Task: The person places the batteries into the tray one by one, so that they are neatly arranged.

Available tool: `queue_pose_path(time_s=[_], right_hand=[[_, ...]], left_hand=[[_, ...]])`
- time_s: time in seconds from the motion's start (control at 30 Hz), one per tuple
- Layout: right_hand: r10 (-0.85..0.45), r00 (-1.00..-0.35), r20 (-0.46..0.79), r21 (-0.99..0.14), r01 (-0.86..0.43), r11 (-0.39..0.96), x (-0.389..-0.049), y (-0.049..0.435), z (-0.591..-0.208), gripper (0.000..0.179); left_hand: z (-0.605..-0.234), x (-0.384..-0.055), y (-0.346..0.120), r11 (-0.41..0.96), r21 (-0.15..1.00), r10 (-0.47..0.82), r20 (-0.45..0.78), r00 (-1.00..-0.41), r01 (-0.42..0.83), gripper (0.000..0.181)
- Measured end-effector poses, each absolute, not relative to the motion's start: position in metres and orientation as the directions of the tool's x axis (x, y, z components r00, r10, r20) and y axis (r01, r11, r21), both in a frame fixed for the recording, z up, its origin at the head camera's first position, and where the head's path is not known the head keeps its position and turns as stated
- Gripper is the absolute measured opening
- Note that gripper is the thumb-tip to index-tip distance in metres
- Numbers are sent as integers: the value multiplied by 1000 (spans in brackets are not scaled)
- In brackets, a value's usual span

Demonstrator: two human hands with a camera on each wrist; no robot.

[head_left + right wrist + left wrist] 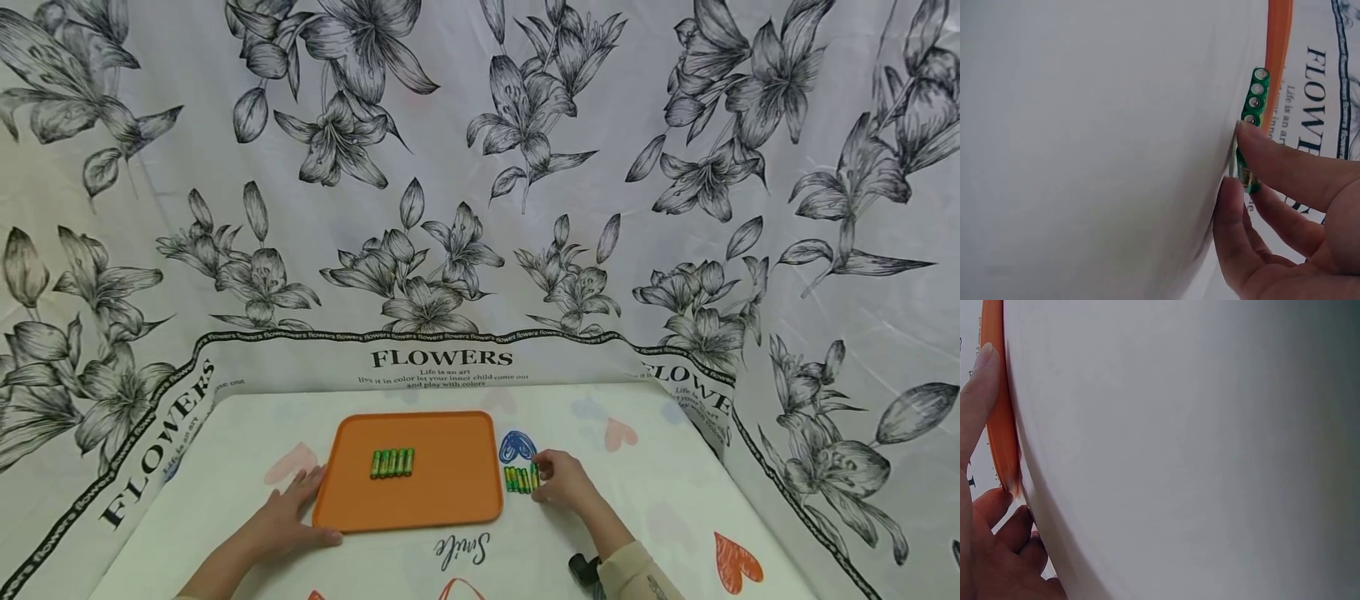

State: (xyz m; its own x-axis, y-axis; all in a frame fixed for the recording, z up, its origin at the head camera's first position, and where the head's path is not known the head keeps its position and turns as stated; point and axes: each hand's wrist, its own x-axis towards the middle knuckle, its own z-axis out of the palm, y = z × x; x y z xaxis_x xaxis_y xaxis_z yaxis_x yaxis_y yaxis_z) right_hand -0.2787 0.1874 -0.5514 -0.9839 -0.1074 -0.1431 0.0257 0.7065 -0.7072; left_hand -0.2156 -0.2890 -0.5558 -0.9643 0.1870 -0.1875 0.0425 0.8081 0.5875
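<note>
Batteries (517, 480), outermost partly hidden by right hand (562, 481), labels illegible

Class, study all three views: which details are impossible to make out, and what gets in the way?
- Head view: print on the batteries in the tray, too small to read.
- Head view: what the black object beside the right sleeve is, too dark.
- Right wrist view: part of the outside battery row, behind the right grip.
- Left wrist view: most of the tray, past the picture's edge.
</note>
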Motion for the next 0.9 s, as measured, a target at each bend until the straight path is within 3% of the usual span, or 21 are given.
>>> queue_pose_path(time_s=[0.4,0.6,0.9], right_hand=[[-144,-985,-98,-818,-3,576,-280,185,-538,57],[-193,-980,-55,-821,-65,567,-283,172,-531,58],[-217,-973,-75,-830,-60,555,-288,146,-524,56]], left_hand=[[-558,-217,-290,808,587,192,-182,-964,50,122],[-558,-217,-290,809,587,186,-183,-965,44,122],[-560,-217,-290,806,590,183,-188,-965,38,122]])
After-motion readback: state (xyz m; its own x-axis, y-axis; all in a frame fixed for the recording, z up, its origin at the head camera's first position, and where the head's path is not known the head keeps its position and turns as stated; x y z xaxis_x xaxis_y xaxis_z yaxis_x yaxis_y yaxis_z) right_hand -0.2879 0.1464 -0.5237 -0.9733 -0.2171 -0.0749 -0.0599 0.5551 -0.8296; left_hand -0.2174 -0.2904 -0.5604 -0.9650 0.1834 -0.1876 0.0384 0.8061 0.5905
